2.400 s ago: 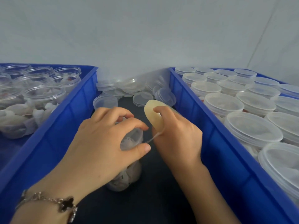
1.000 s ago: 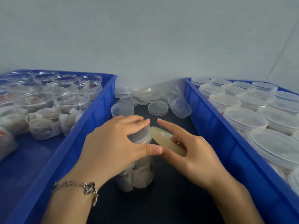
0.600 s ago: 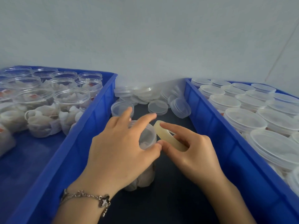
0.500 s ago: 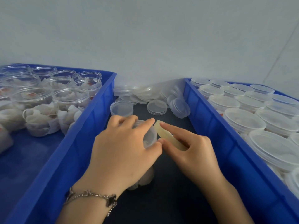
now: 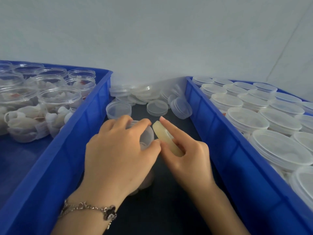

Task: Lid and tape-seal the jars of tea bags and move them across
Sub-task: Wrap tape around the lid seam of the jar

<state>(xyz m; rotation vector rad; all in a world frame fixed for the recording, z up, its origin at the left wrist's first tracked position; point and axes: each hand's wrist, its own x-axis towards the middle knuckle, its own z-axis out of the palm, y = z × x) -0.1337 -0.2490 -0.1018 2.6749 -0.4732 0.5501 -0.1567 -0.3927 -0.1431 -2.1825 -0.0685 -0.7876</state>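
On the dark tabletop (image 5: 169,209) between two blue bins stands a clear jar (image 5: 145,134) with its lid on, mostly hidden under the left hand (image 5: 118,153). That hand is curled over the top of the jar, fingers wrapped round the far side of the lid and the thumb pressed against its right edge. A chain bracelet (image 5: 94,211) with a dark clover charm sits on the left wrist.

Just right of the jar, the right hand (image 5: 188,153) holds a roll of clear tape (image 5: 167,139), pale yellow and tilted on edge, touching or almost touching the lid's right side. The index finger lies straight along the roll's far face, the thumb is tucked beneath near the left thumb, and the other fingers curl round the roll's near end. Any strip running from roll to jar is too faint to make out.

The left bin (image 5: 81,136) holds open jars (image 5: 59,99) of white tea bags, gathered at its far end; some show red tags. The right bin (image 5: 225,150) is packed with lidded jars (image 5: 247,119) standing close together in rows. At the far end of the gap between the bins, against the pale wall (image 5: 152,39), lies a heap of loose lids (image 5: 145,94), with one upturned lid (image 5: 118,109) nearest the left bin and a flat stack (image 5: 156,107) beside it.
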